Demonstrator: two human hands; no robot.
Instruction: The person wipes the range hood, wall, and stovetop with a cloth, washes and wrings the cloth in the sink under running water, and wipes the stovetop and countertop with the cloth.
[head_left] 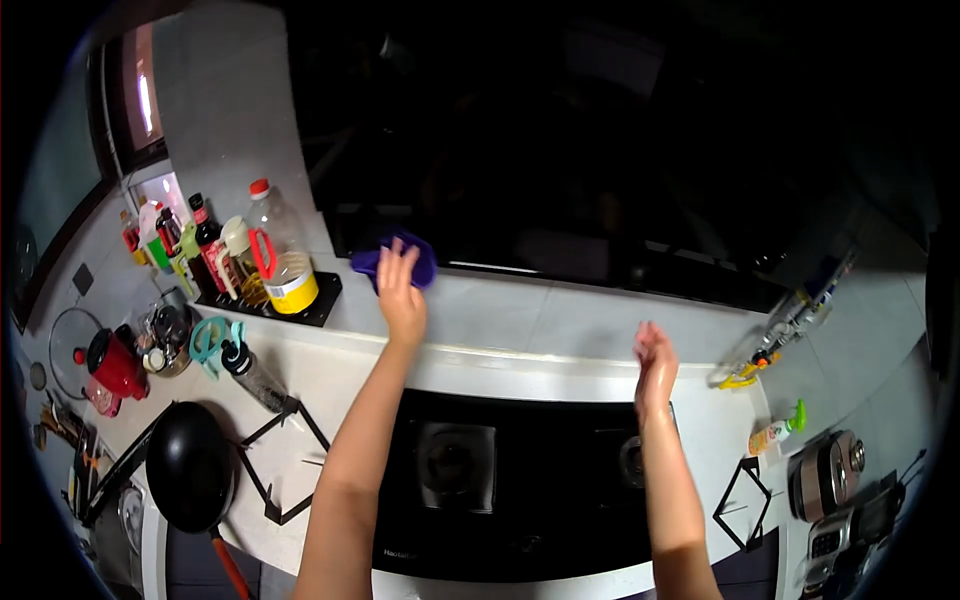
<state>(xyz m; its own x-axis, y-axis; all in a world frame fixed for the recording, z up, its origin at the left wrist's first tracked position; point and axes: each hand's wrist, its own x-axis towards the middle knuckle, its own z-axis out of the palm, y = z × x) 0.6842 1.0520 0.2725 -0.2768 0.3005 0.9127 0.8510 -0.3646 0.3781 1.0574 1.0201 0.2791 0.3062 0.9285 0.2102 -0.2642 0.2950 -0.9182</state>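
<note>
My left hand (402,295) presses a purple cloth (422,268) against the lower left edge of the black range hood (560,180), its fingers laid over the cloth. My right hand (655,370) is raised above the right side of the black glass cooktop (540,430), fingers stretched out and slightly blurred, with nothing in it. Below the hood runs the grey tiled wall (590,320). The cooktop's burners are bare of their pot supports.
Left stand a large oil bottle (290,280) and several sauce bottles on a black rack (325,300). A black wok (190,465), a pot support (270,505) and a water bottle (250,375) occupy the counter. Right are a spray bottle (775,435), another pot support (743,505) and a rice cooker (825,475).
</note>
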